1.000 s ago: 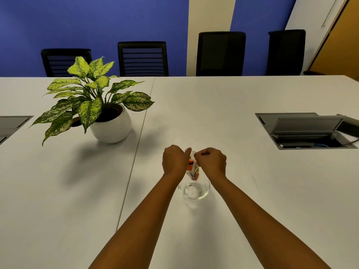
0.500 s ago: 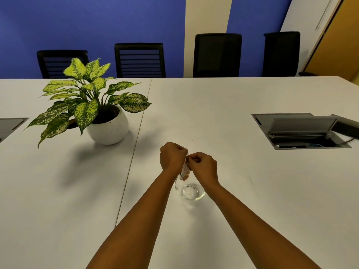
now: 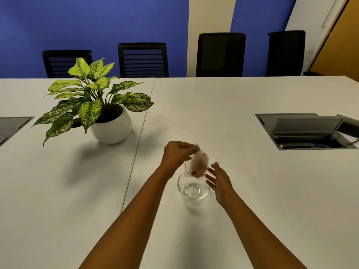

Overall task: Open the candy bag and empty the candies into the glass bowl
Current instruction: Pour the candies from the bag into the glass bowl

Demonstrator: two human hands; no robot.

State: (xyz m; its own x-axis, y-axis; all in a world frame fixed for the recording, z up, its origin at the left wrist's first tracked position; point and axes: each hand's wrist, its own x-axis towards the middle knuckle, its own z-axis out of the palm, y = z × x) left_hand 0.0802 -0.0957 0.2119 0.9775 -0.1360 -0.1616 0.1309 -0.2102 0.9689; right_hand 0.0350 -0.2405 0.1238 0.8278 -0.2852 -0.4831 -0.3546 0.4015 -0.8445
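Left hand [image 3: 177,156] pinching the candy bag [image 3: 196,164] by its top, the bag hanging upright directly over the empty glass bowl [image 3: 193,188], while the right hand [image 3: 218,180], fingers spread and holding nothing, waits at the bowl's 3 o'clock

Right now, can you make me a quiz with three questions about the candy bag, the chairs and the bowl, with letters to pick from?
1. Where is the candy bag?
A. above the glass bowl
B. beside the potted plant
C. on a chair

2. How many black chairs stand behind the table?
A. two
B. four
C. six

3. What is the right hand doing?
A. gripping the bag
B. open, holding nothing
C. lifting the bowl

Answers: 1 A, the left hand holds it over the rim. 2 B, four backs show. 3 B, its fingers are spread apart.
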